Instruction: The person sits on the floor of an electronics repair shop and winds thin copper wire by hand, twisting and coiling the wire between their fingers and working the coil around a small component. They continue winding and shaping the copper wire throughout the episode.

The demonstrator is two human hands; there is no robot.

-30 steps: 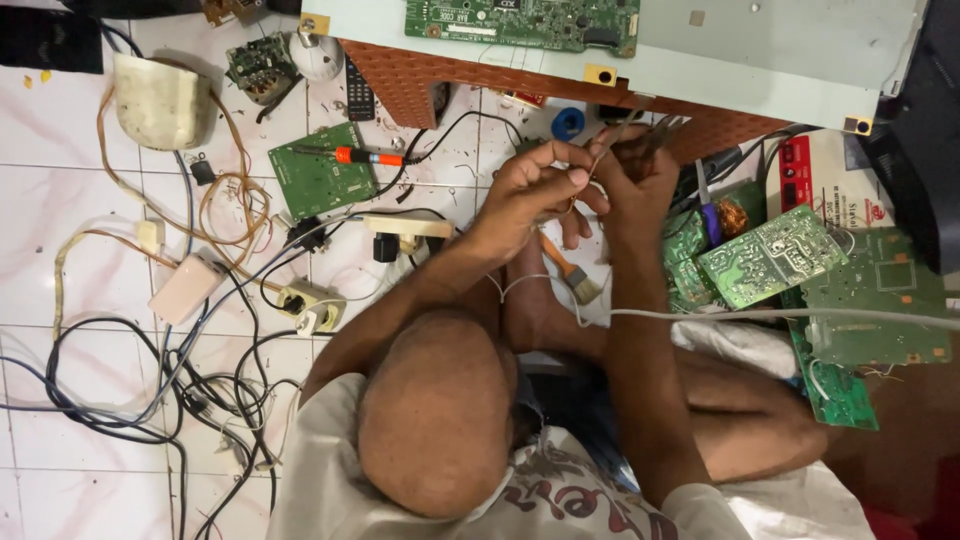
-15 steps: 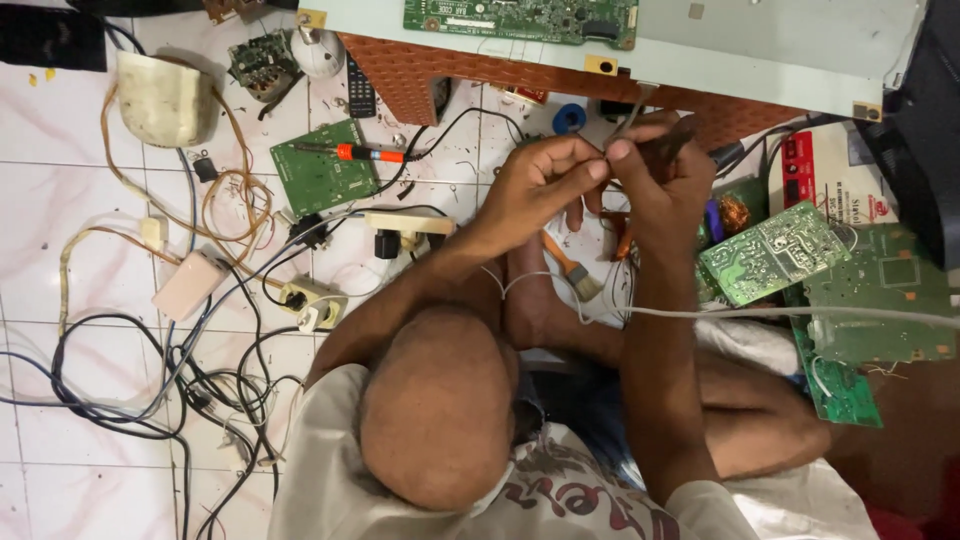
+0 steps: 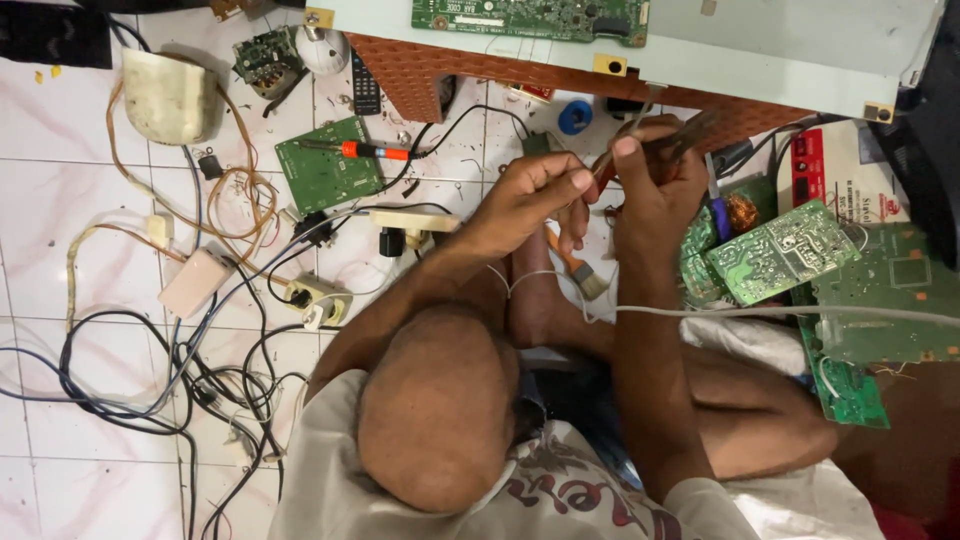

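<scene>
Both hands meet over the white tiled floor [image 3: 60, 200], just near the pale metal panel [image 3: 760, 50] that carries a green circuit board [image 3: 530, 15]. The left hand [image 3: 525, 195] pinches something small between thumb and fingertips; what it is cannot be made out. The right hand [image 3: 650, 185] is closed round dark-handled pliers [image 3: 680, 140], whose jaws point toward the left fingertips. With the jaws this close to the fingers, a slip could nip skin, or the tiny part could spring off among the tangled black and blue cables [image 3: 150, 370]. A thin white cord [image 3: 780, 312] crosses the right forearm and could snag. The loose green boards [image 3: 780, 250] at right look stiff and sharp-edged; the tiles are smooth and glossy.
</scene>
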